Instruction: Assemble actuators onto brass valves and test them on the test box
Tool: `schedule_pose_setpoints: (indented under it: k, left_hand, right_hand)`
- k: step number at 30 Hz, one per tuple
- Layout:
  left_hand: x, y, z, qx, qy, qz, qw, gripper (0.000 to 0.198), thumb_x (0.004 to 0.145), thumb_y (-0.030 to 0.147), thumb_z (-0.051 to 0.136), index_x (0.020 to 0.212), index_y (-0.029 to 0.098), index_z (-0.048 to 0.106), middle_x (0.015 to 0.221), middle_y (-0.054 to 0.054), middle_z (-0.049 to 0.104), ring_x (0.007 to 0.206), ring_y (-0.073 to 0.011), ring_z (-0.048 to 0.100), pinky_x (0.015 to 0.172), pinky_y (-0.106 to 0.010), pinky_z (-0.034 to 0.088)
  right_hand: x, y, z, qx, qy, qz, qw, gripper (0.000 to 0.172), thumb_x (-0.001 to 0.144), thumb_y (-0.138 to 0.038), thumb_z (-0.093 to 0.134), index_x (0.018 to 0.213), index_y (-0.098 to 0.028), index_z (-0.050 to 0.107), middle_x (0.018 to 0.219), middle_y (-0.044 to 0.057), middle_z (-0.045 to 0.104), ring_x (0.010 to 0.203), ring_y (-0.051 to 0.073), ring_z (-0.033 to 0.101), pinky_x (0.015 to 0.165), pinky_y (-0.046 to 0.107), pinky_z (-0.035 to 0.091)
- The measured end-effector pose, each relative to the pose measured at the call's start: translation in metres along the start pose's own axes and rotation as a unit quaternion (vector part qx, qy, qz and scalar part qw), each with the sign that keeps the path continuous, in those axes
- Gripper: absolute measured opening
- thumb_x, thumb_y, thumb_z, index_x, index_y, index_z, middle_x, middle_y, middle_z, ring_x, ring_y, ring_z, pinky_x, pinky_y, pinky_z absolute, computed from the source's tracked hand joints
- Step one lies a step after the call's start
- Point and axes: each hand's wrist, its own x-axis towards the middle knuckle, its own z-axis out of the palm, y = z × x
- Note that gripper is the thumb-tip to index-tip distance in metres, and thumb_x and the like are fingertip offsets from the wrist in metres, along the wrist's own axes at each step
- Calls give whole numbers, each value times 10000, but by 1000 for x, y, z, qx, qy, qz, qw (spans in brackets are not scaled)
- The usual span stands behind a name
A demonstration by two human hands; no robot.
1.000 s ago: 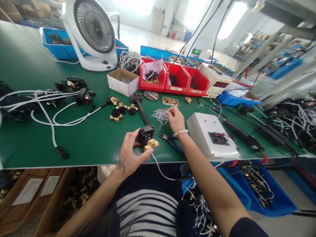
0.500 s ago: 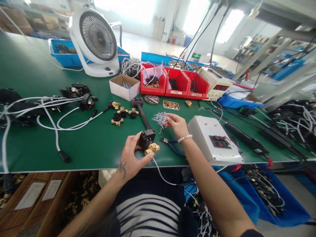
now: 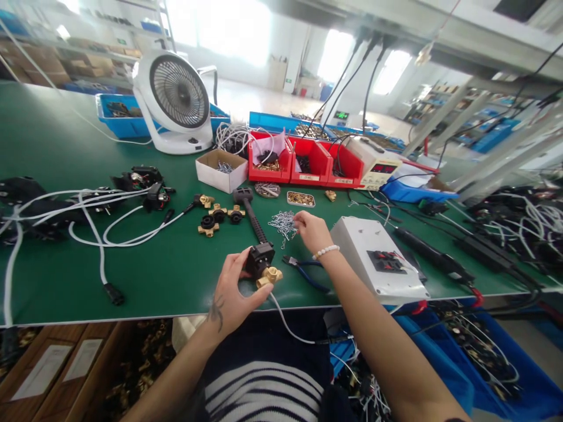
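My left hand (image 3: 237,284) is closed around a black valve actuator (image 3: 261,257) with a brass valve fitting (image 3: 269,276) on its near side, close to the table's front edge. A white cable runs down from it. At the right edge of a small pile of metal clip pins (image 3: 281,224), my right hand (image 3: 311,230) has thumb and fingertips pinched together; whether a pin is between them is too small to see. A black rubber mallet (image 3: 250,212) lies just behind the actuator. Blue-handled pliers (image 3: 305,272) rest below my right wrist.
A grey switch box (image 3: 360,246) stands right of my right forearm. Red bins (image 3: 310,167), a white carton (image 3: 222,170) and a fan (image 3: 180,99) line the back. Brass fittings (image 3: 211,223) and cabled parts (image 3: 149,196) lie to the left, a black electric screwdriver (image 3: 433,255) to the right.
The camera view has tilted up a little. My right hand's fingers have drawn closer together at the pin pile. My left hand keeps its hold on the valve actuator.
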Motion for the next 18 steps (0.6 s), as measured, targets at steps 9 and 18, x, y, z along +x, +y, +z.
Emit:
schedule_pose_setpoints:
  k: [9,18]
  left_hand:
    - [0,-2,-1,2,-5,9,1000,640,786,386,712,1362,183,521,1153,-71,533,1041,-201,619,862,-310,612]
    - [0,-4,-1,23,-6,11,1000,652,801,406,705,1380,181,509,1160,-74,528,1033,-203,629,862,-313,615]
  right_hand:
    - [4,-3,1,-60,-7,12,998,209,917,-58,499,994,-132,679,892,102,731,808,207,680,810,309,490]
    - [5,1,1,-39,-43,16,998,265,923,-30,475,956,-153,707,800,33,723,697,150,683,801,285,527]
